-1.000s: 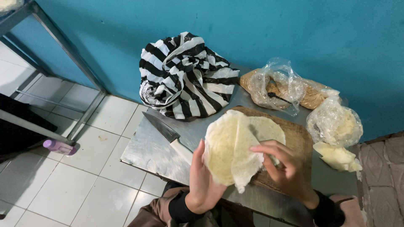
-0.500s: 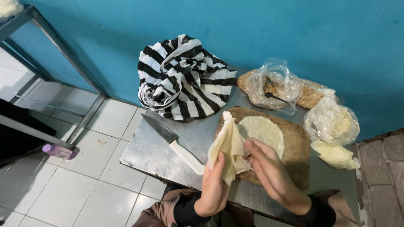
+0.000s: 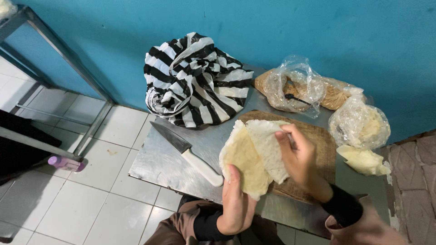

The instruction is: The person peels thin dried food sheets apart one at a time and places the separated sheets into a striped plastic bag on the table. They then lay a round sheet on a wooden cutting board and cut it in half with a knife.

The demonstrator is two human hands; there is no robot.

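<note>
Right now you're gripping the flatbread (image 3: pixel 247 159) from below with your left hand (image 3: pixel 236 199), while your right hand (image 3: pixel 299 159) is pinching its folded flap.

1. Left hand (image 3: pixel 236 204) is bare, with a black cuff at the wrist.
2. Right hand (image 3: pixel 302 159) is bare, with a black ribbed cuff.
3. Brown sleeves cover both forearms beyond the cuffs.

A knotted black-and-white striped plastic bag (image 3: pixel 196 80) stands at the surface's back left; two clear plastic bags (image 3: pixel 295 84) (image 3: pixel 359 123) sit at its back right.
</note>
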